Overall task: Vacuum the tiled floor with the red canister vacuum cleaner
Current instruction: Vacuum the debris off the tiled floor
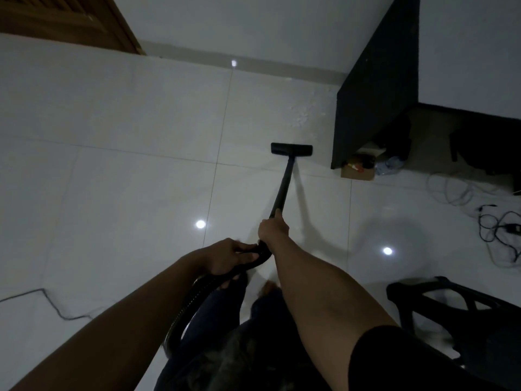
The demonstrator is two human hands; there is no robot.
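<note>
The right hand (273, 228) is closed around the black wand (282, 187), and the left hand (232, 256) grips the curved handle end where the ribbed hose (186, 309) joins. The floor nozzle (291, 148) lies flat on the white tiled floor (112, 179), near the corner of a black desk (375, 88). Under the desk stand a cardboard box (357, 172) and a plastic bottle (390, 165). Loose cables (496, 224) lie on the tiles to the right, and a thin cord (48, 301) crosses the floor at the left. A black chair (451, 314) stands beside the right arm. The red canister itself is not visible.
</note>
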